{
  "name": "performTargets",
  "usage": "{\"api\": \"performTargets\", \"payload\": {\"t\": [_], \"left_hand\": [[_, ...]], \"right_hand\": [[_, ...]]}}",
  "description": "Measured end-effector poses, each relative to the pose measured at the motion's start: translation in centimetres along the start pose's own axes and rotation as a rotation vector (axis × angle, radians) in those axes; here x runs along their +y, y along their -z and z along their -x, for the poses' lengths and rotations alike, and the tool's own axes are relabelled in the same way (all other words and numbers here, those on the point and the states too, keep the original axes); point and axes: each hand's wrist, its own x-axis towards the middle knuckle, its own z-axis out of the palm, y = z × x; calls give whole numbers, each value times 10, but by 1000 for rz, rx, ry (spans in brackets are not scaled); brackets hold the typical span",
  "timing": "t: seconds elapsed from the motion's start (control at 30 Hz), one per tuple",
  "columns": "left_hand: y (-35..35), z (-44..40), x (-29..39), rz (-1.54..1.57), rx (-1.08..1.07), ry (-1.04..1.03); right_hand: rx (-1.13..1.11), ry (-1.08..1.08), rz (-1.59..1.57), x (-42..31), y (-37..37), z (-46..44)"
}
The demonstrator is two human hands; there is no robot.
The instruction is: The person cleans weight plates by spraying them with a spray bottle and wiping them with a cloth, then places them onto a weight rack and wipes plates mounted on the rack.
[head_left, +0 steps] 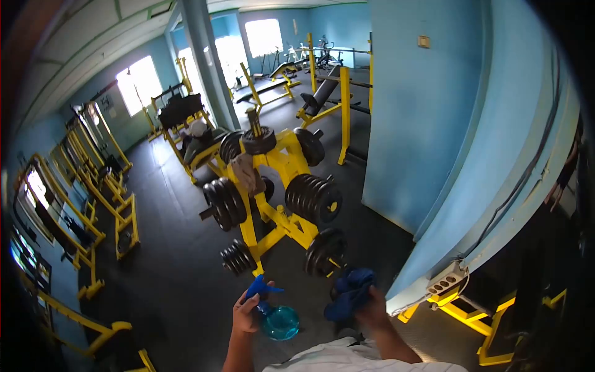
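Observation:
My left hand is closed around the neck of a spray bottle with a blue trigger head and clear blue-green liquid inside. In my right hand is a bunched dark blue cloth, held near the lower right of the rack. Just ahead stands a yellow weight rack loaded with black weight plates on several pegs. A brownish-grey cloth hangs over the rack's upper left part.
A blue wall rises close on the right, with a power strip low on its edge. Yellow gym machines line the left side. Behind the rack are a grey pillar and a bench. Dark flooring runs along the left.

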Motion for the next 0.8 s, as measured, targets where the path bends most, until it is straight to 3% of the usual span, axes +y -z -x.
{"api": "performTargets", "payload": {"t": [0.03,0.1,0.13,0.2,0.33,0.43,0.5,0.67,0.73,0.77,0.8], "left_hand": [[9,5,-6,29,17,-1],[28,15,-20,52,-15,61],[38,22,-27,77,9,63],[57,28,-34,-325,44,20],[82,32,-22,-416,44,28],[89,20,-2,-500,177,-37],[88,6,9,-410,204,-207],[92,-34,39,-343,361,-412],[94,-39,51,-740,337,-502],[101,-39,61,-826,293,-455],[103,-39,66,-812,328,-454]], "right_hand": [[15,-21,22,17,14,3],[331,-222,62,47,27,10],[351,-245,80,58,26,14],[383,-383,106,77,4,8],[285,-450,213,92,5,-28],[363,-509,319,103,6,-69],[308,-618,320,122,-1,-100],[241,-924,294,194,-3,-178],[-118,-865,615,223,36,-213],[208,-1020,425,222,-15,-225],[211,-1053,440,226,-39,-238]]}}
